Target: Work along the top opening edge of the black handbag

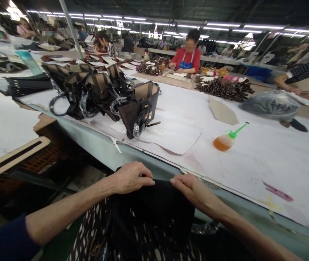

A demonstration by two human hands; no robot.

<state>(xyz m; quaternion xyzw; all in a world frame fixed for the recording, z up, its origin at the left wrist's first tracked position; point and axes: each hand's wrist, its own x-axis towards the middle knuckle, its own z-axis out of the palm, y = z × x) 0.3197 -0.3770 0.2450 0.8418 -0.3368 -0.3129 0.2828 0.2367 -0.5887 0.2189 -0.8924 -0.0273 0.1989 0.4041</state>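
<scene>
My left hand [131,177] and my right hand [191,188] rest close together on the top edge of a black bag-like piece [154,210] in my lap, below the table's front edge. Both hands have their fingers curled down onto the black material, pinching its upper rim. Most of the piece lies in shadow against a patterned garment, so its shape is unclear.
A long white-covered table [265,159] stretches ahead. A row of dark handbags [102,96] with wrapped handles stands at left. An orange squeeze bottle [226,139] with a green nozzle lies at centre right. A plastic-wrapped bundle [271,105] is farther right. Other people work at far tables.
</scene>
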